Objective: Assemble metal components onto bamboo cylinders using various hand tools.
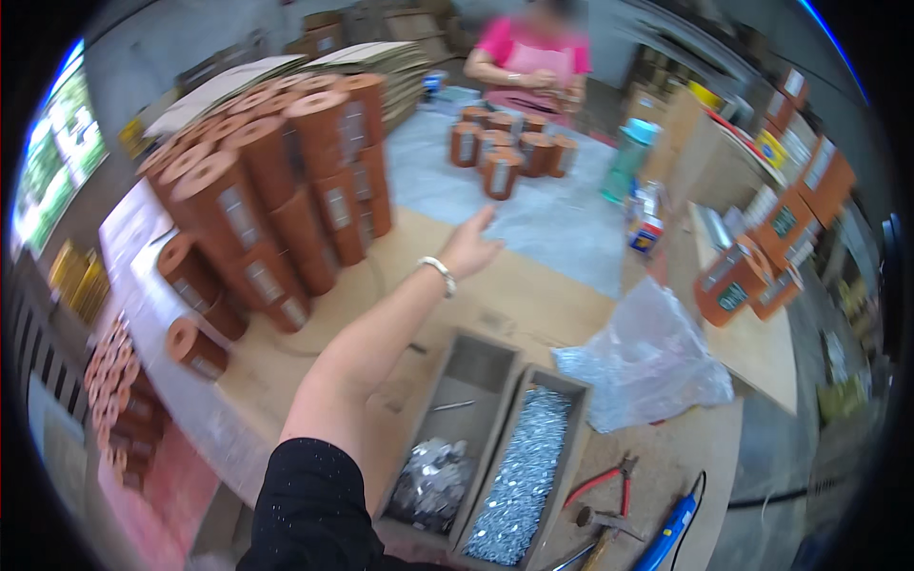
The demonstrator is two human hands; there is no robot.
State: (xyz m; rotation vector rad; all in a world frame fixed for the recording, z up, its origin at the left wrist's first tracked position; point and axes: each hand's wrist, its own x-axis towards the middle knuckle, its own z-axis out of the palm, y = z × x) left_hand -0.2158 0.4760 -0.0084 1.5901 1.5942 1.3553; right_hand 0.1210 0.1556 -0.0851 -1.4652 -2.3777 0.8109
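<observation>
My left hand (473, 249), with a pale bracelet at the wrist, reaches over the table, its fingers extended and nothing seen in them. Just beyond the fingertips stands a reddish-brown hollow cylinder (500, 177) with a light strip on its side, the nearest of a small group on the blue-grey sheet (571, 228). A gap shows between hand and cylinder. Below my forearm lie two long grey bins: the left bin (483, 366) has shiny flat metal pieces (436, 481) and a thin rod, the right one small silvery metal parts (522, 476). My right hand is out of view.
Tall stacks of similar cylinders (214, 190) stand on the left. A crumpled plastic bag (657, 357), red-handled pliers (624, 481), a hammer (609, 523) and a blue corded tool (674, 533) lie at right. A teal bottle (630, 160) stands farther back; a person in pink (533, 62) is opposite.
</observation>
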